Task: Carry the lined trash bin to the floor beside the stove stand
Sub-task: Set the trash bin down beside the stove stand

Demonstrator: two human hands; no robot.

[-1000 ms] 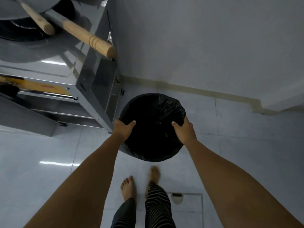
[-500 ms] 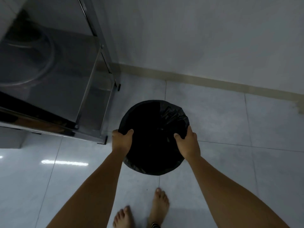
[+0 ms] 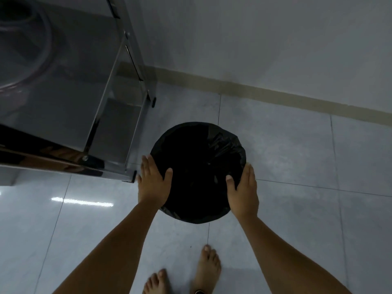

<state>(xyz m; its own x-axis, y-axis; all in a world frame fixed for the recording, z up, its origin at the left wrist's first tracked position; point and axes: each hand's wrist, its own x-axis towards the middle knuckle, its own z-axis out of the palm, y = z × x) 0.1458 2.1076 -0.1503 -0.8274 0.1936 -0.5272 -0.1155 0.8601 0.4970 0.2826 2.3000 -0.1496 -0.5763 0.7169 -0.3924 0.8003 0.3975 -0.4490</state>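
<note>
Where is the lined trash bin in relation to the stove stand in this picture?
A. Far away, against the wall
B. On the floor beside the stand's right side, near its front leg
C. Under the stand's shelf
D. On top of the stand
B: the trash bin sits over the floor tiles just right of the stove stand, near its front leg, with the left hand and right hand on its rim.

Both forearms are bare to the frame's lower edge with no sleeve, watch or ring showing, the left hand (image 3: 153,185) and right hand (image 3: 244,193) are ungloved, and both feet (image 3: 209,270) are bare, a dark striped hem at one ankle.
</note>
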